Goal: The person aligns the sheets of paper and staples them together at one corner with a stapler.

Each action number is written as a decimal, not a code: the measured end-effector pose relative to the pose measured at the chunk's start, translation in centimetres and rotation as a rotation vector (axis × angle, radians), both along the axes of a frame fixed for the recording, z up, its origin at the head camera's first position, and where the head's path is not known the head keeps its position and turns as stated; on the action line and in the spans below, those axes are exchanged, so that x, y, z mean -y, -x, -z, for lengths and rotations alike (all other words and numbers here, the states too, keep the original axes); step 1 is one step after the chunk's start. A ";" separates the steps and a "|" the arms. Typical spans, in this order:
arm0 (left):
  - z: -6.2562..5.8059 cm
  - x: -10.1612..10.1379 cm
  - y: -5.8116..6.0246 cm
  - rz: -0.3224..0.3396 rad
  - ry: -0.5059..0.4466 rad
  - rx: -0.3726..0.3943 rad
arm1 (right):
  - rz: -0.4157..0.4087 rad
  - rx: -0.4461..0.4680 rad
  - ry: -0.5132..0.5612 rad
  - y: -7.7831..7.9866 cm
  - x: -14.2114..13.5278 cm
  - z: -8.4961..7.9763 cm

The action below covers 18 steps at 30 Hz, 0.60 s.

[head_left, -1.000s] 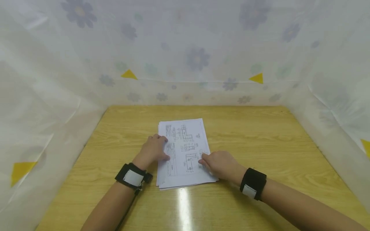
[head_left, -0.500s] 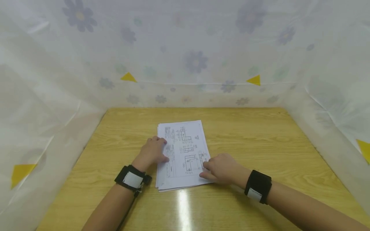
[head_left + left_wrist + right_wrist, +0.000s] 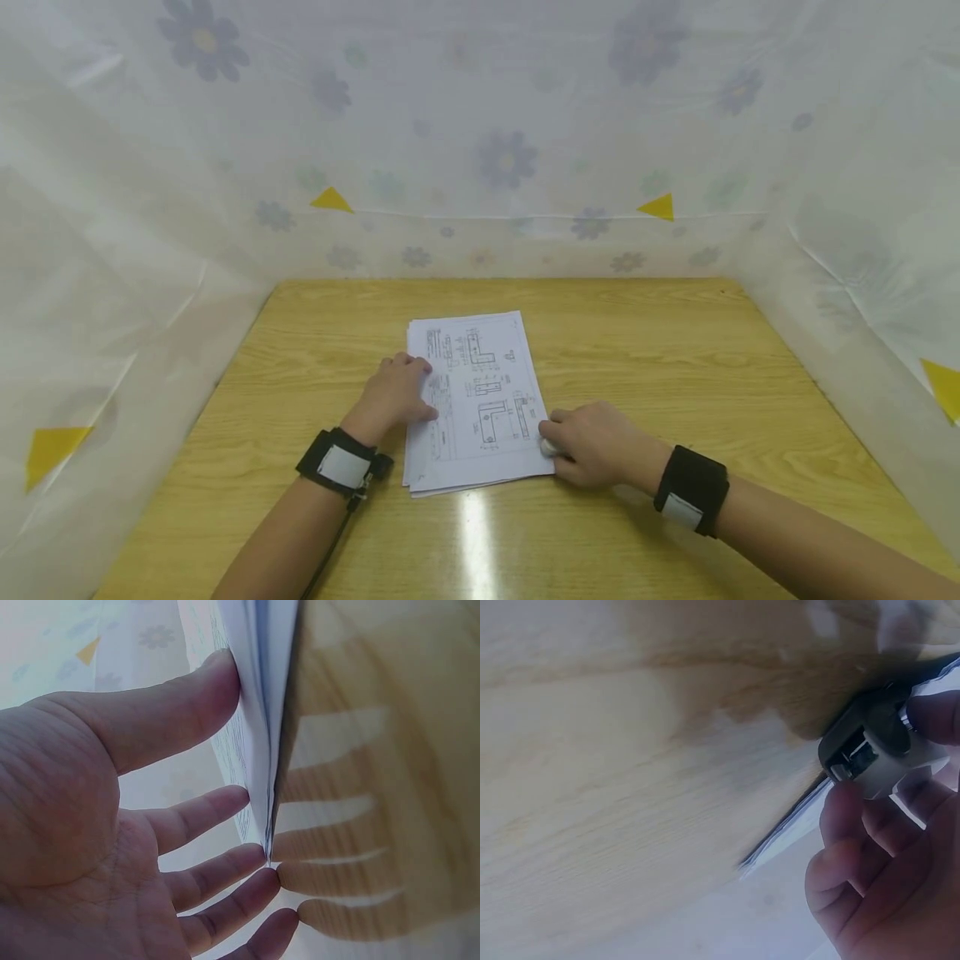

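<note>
Several sheets of paper [image 3: 468, 467], printed with technical drawings, lie in a stack on the table. My left hand [image 3: 393, 390] rests at the stack's left edge. In the left wrist view its thumb [image 3: 184, 709] touches the top sheet, and its fairly straight fingers [image 3: 225, 904] meet the edge and table. My right hand [image 3: 597, 443] is by the lower right edge, gripping a small white stapler-like device [image 3: 550, 447]. The right wrist view shows this device [image 3: 887, 771] with a dark rounded end and metal parts in a slot, close against the stack edge; whether paper is inside it, I cannot tell.
The wooden table [image 3: 637, 350] extends around the stack. Translucent flowered sheeting [image 3: 480, 125] encloses its back and sides, with yellow triangles [image 3: 657, 207] stuck on it. Black straps [image 3: 692, 490] circle both wrists, and a cable [image 3: 330, 546] runs along the left forearm.
My right hand has moved a little right and toward me, off the printed area. Its fingers spread apart midway and are now curled round the device. The left hand stays in place.
</note>
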<state>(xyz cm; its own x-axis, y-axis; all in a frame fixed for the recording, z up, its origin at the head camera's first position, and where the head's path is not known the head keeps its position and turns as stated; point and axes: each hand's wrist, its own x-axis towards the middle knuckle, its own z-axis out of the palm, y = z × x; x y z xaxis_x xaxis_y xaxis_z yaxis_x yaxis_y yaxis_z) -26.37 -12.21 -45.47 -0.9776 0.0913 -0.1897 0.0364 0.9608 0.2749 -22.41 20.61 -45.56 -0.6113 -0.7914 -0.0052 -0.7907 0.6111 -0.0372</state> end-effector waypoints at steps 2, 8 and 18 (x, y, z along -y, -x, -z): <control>-0.1 0.0 0.0 0.002 -0.003 -0.001 | 0.010 0.013 -0.007 0.0 -0.1 0.0; -0.4 -0.2 -0.2 -0.004 -0.005 0.006 | 0.025 0.012 -0.007 0.0 -0.5 0.1; -0.3 -0.2 -0.2 -0.005 -0.005 0.005 | 0.067 0.000 -0.019 0.0 -1.7 -0.1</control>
